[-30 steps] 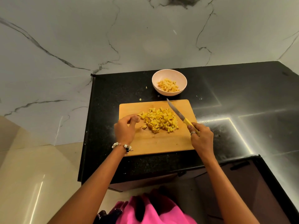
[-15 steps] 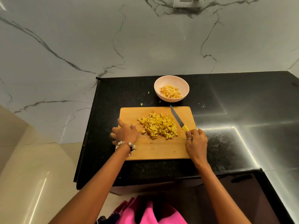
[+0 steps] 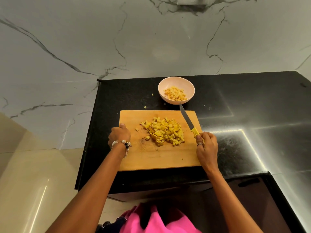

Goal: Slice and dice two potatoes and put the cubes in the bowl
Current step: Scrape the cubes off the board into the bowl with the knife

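A heap of yellow potato cubes (image 3: 164, 131) lies in the middle of a wooden cutting board (image 3: 159, 158) on the black counter. Behind the board stands a pale pink bowl (image 3: 189, 85) with some cubes (image 3: 175, 93) in it. My left hand (image 3: 119, 136) grips the board's left edge, thumb on top. My right hand (image 3: 206, 147) holds the yellow handle of a knife (image 3: 186, 118) at the board's right edge. Its blade points up and left toward the bowl, to the right of the heap.
The black counter (image 3: 252, 128) extends to the right, with a few potato scraps (image 3: 145, 107) left of the bowl. A marble wall (image 3: 134, 39) rises behind. The counter's left edge drops to a beige floor (image 3: 33, 174).
My left hand left the cubes and moved to the board's left edge, which it now grips. The view tilted up. The knife stays to the right of the heap.
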Action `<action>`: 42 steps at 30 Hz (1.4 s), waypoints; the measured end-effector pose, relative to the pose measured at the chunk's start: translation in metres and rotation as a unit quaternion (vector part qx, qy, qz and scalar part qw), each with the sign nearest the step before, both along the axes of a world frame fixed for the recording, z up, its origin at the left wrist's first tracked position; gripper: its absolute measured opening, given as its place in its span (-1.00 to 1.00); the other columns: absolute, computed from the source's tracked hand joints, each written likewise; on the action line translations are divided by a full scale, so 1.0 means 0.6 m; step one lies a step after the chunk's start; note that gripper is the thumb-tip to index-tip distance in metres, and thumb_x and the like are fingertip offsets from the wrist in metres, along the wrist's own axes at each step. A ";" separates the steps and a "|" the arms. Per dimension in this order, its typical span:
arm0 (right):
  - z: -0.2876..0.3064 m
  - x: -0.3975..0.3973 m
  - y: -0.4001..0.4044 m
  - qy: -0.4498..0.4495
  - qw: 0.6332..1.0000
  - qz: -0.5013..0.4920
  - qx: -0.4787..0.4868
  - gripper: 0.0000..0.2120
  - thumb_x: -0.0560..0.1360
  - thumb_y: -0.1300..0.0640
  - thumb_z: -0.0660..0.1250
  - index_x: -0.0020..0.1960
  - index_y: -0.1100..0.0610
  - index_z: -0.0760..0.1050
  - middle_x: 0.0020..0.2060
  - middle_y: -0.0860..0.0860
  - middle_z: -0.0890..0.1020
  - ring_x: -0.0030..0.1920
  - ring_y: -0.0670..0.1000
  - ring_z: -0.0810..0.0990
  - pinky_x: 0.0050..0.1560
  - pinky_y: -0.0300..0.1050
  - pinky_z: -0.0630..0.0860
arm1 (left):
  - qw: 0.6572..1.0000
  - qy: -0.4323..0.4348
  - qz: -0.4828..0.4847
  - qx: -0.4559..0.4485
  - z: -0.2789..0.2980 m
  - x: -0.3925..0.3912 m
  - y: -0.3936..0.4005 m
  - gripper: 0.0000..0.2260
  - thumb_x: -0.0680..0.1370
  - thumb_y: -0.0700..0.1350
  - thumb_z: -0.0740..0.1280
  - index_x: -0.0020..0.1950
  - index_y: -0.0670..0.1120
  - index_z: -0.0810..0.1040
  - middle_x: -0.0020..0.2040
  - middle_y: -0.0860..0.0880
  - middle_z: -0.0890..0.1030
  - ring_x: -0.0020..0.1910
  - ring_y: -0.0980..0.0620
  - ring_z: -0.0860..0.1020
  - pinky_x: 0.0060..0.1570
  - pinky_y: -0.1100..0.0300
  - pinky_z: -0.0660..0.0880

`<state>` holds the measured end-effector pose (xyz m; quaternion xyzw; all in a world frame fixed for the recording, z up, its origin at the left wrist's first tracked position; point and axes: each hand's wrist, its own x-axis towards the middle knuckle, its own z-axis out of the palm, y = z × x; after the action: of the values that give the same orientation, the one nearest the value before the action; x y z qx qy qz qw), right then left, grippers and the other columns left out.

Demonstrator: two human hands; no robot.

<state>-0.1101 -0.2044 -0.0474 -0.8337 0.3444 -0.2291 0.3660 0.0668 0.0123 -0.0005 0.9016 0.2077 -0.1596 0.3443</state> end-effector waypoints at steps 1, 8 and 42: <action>0.001 -0.002 0.000 0.002 1.000 0.000 -0.007 -0.74 0.57 -0.05 0.13 -0.10 0.10 0.46 0.07 0.12 0.46 0.05 0.15 0.42 0.06 0.23 0.42 | 1.000 -0.010 0.001 0.003 0.002 -0.002 0.000 -0.55 0.65 0.07 0.02 0.29 -0.26 0.41 0.24 -0.25 0.48 0.20 -0.23 0.47 0.11 -0.04 0.40; 0.022 -0.023 0.006 0.008 0.998 -0.005 -0.057 -0.63 0.54 -0.10 0.07 0.02 0.14 0.50 0.04 0.11 0.50 0.01 0.15 0.44 0.04 0.19 0.39 | 0.996 -0.080 0.020 -0.028 0.020 -0.001 0.006 -0.61 0.63 0.04 0.06 0.14 -0.24 0.51 0.07 -0.20 0.56 -0.04 -0.15 0.51 -0.12 0.05 0.37; 0.085 0.098 -0.209 0.000 0.929 0.149 -0.338 -0.59 0.41 0.43 0.36 0.14 0.05 0.62 -0.21 0.09 0.55 -0.16 0.18 0.44 -0.16 0.01 0.19 | 0.991 -0.070 0.064 -0.093 0.097 0.099 -0.065 -0.67 0.62 -0.06 0.18 0.30 -0.24 0.37 0.23 -0.20 0.48 0.18 -0.18 0.50 -0.08 0.08 0.34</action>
<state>-0.0513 -0.3296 0.0037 -0.9497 0.1187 -0.2748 0.0922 0.1260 -0.0268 0.0578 0.8595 0.2249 -0.0920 0.4497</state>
